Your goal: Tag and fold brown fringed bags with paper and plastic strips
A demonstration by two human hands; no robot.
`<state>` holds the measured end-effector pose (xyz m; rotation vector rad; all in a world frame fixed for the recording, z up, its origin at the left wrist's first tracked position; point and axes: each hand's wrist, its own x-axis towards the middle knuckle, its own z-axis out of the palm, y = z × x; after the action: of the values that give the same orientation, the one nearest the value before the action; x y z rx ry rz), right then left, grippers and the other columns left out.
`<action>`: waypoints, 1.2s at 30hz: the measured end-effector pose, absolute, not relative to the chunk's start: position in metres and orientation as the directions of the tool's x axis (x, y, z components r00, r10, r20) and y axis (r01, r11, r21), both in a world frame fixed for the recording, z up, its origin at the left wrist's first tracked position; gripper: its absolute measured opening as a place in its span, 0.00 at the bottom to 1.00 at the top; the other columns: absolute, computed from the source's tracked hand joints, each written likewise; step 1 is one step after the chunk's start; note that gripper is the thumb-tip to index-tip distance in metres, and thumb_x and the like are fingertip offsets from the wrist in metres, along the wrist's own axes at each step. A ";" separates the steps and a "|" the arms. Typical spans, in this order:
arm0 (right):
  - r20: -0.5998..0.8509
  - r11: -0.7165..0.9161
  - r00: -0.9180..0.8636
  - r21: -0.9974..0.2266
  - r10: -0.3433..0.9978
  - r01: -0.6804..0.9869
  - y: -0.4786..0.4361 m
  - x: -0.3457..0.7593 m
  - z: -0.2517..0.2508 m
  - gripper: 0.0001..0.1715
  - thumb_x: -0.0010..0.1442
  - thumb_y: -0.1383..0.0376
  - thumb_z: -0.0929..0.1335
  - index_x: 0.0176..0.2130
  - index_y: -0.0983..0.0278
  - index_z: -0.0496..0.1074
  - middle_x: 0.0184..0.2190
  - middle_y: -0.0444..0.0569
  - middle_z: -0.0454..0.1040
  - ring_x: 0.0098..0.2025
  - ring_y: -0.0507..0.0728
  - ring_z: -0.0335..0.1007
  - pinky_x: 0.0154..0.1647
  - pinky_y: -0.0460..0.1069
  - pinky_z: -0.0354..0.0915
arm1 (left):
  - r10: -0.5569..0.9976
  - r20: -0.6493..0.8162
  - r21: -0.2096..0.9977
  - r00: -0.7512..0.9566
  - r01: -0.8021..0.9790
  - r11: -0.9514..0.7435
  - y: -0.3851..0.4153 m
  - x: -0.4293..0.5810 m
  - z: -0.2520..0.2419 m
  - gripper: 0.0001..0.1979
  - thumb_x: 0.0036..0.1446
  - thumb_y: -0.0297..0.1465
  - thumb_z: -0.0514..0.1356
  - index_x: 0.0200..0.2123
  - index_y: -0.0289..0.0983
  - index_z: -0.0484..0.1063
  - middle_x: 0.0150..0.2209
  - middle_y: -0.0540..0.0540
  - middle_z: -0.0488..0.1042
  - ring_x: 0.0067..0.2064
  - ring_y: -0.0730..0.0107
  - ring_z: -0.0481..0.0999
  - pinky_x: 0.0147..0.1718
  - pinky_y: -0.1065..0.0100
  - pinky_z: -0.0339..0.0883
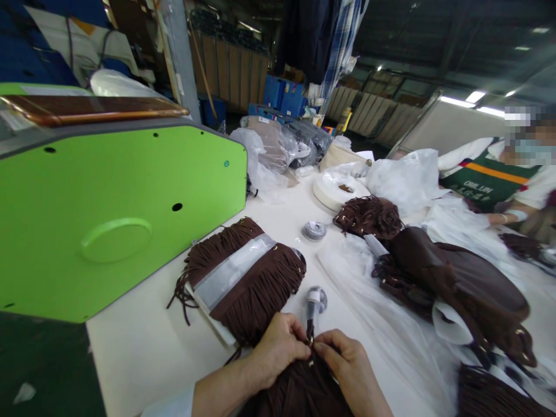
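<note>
Both my hands meet at the bottom centre over a brown fringed piece [299, 391] lying on the white table [143, 341]. My left hand [275, 350] pinches its top edge, fingers closed. My right hand [347, 362] pinches the same edge from the other side. A small grey-and-white roll [315, 300] lies just beyond my fingertips. A stack of brown fringe [252, 278] wrapped in a clear band sits to the left of it.
A big green machine housing [117, 214] fills the left. Brown leather pieces [456, 284], more fringe [369, 215], plastic bags [403, 176] and white tape rolls [336, 191] cover the table's right and back. Another person [499, 179] works at the far right.
</note>
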<state>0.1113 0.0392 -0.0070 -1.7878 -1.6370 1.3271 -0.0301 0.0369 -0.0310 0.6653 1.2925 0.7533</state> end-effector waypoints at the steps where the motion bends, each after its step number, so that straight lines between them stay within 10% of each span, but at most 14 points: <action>1: -0.393 -0.270 -0.117 -0.789 0.912 0.551 0.039 0.111 -0.007 0.13 0.47 0.56 0.64 0.23 0.62 0.72 0.18 0.43 0.68 0.23 0.54 0.62 0.23 0.48 0.55 | 0.803 -0.585 0.796 0.113 -0.108 0.595 0.037 -0.030 -0.030 0.11 0.33 0.16 0.59 0.22 0.34 0.64 0.14 0.60 0.60 0.18 0.80 0.57 0.19 0.74 0.48; 21: -0.127 0.045 -0.207 -0.742 0.970 0.668 0.039 0.117 -0.015 0.14 0.55 0.62 0.60 0.36 0.62 0.72 0.35 0.49 0.74 0.37 0.56 0.71 0.39 0.49 0.65 | 0.927 -0.375 0.869 0.014 0.352 0.347 0.025 -0.033 -0.032 0.06 0.56 0.25 0.48 0.27 0.38 0.59 0.29 0.48 0.64 0.36 0.64 0.66 0.39 0.66 0.55; 36: -0.146 0.282 -0.453 -0.607 0.879 0.743 0.038 0.110 -0.023 0.27 0.59 0.74 0.55 0.51 0.57 0.68 0.48 0.52 0.67 0.41 0.54 0.72 0.44 0.49 0.66 | 0.945 -0.291 0.905 -0.148 0.277 0.322 0.019 -0.032 -0.060 0.06 0.54 0.27 0.49 0.25 0.40 0.56 0.25 0.49 0.63 0.31 0.63 0.68 0.34 0.64 0.59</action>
<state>0.1098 0.0380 -0.0229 -1.5032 -2.3320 0.9189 -0.0315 0.0186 -0.0602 1.1257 1.6380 0.8823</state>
